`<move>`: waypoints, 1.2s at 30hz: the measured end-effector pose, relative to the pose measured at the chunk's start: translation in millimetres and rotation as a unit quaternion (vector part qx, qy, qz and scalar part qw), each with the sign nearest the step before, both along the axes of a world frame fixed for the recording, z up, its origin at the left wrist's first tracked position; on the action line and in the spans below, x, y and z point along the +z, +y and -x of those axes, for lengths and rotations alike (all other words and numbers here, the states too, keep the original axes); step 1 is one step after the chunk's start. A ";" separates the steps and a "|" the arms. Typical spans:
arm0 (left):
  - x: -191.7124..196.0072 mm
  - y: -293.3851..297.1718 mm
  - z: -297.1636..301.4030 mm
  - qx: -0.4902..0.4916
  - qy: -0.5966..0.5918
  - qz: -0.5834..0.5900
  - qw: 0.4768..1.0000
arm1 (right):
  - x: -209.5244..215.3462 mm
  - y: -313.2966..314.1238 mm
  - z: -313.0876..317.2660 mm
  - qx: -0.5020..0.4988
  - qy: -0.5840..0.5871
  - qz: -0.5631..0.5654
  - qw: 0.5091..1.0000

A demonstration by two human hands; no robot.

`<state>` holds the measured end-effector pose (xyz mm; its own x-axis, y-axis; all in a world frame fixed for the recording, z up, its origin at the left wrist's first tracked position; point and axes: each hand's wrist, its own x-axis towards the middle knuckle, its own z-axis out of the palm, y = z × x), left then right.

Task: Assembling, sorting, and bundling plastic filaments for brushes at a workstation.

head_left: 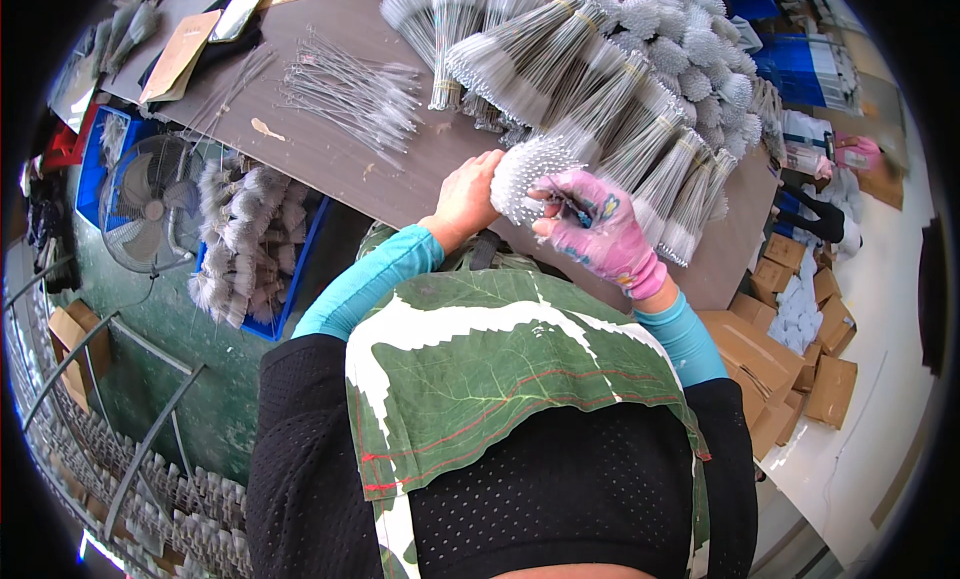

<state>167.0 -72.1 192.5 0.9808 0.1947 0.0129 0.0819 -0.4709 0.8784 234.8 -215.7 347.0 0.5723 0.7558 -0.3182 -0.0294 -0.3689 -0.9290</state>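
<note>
My bare left hand (467, 199) is wrapped round the side of a bundle of thin wire brushes (525, 177), whose many pale tips face up toward me at the table's near edge. In a pink patterned glove, my right hand (600, 229) is closed against the right side of that bundle. Something small and dark shows between its gloved fingers; I cannot make out what it is. Just beyond lie several tied bundles of grey-bristled brushes (520, 64), fanned across the table. Loose wire brushes (350, 94) are scattered to the left of them.
The brown table (330, 169) runs in front of me, with a pile of bristle bundles (680, 39) at its far right. Below left stand a blue crate (290, 269) of brushes and a fan (150, 204). Cardboard boxes (750, 359) lie on the right.
</note>
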 end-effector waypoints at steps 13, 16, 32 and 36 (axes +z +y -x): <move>3.1 11.6 -47.6 -0.160 0.055 0.013 0.985 | 45.1 -7.6 -5.7 -0.257 -0.247 -0.094 0.930; 3.4 15.6 -67.8 -0.191 0.111 0.037 0.975 | 65.8 -27.0 -10.6 -0.334 -0.315 -0.102 0.883; -24.3 1.6 -77.3 -0.134 0.270 0.014 0.953 | 37.2 -44.9 -17.2 -0.418 0.022 -0.143 0.897; 21.7 31.1 -70.9 -0.245 0.289 -0.067 0.923 | 4.6 -44.9 -10.0 -0.419 0.060 -0.120 0.898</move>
<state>237.9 -41.0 214.3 0.8014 -0.2399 -0.5478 0.2662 -0.6772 0.6860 244.8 -260.6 351.7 0.9445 0.1308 -0.3014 -0.3088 0.0405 -0.9503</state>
